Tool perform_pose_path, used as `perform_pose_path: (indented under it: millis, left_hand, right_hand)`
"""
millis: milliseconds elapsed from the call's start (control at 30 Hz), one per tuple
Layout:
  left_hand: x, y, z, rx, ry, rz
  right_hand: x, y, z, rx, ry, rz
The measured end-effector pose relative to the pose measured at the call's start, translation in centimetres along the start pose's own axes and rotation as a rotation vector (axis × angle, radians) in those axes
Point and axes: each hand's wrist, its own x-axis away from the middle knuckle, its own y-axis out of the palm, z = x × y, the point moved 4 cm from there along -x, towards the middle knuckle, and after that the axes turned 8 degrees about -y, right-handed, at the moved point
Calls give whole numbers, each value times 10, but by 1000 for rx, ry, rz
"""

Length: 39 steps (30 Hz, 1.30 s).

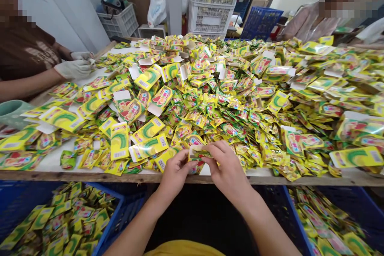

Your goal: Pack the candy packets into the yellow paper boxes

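Near the table's front edge, my left hand (177, 170) is closed on the left side of a small yellow and green box (196, 165) with its white flap raised. My right hand (223, 166) has its thumb and fingers pinched together at the top right of the same box; a small packet seems to be at the opening, partly hidden by the fingers. Around both hands lies a wide heap of small shiny packets (228, 130) mixed with yellow boxes, such as one with a green curve (119, 141) to the left.
Blue crates with packed boxes stand below the table edge at left (118, 208) and right (295, 220). A gloved person works at the left, another person sits at the back right. White crates (211, 18) are stacked behind the table (90, 177).
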Motion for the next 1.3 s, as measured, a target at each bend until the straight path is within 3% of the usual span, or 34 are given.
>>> perform_pose_path:
  millis: [133,200,433,667,767,833,933,1000,1067,1200,1300]
  left_hand:
    - [3,0,1,-86,22,-6]
    - [4,1,2,-96,32,-17]
    - [4,-5,4,-81,37,-55]
    - [2,-6,1,25,-9,-40]
    - [2,-6,4,73,3,-50]
    - [3,-7,5,53,19,-35]
    - [5,-8,6,28,18,-49]
    - [6,-10,5,9,8,-50]
    - [8,-13,2,3,-17,-19]
    - [9,-18,-4,127,-144,-22]
    - [7,-15,-2,230,-243,-112]
  right_hand:
    - [-12,-6,-10,158,-8,-299]
    - [-19,-10,-14,187,-62,-363]
    - [-20,-4,-9,146,-134,-244]
    - [-10,-2,1,-152,-203,-122]
    - [-8,0,2,-110,-217,-71]
    - [-8,4,1,-74,-236,-81]
    - [-5,12,-1,-56,-216,-191]
    - [-1,15,-1,-87,-183,-216]
    - [5,14,2,-200,-110,-120]
    - [23,21,16,-627,274,196]
    - [25,36,20,-949,499,209]
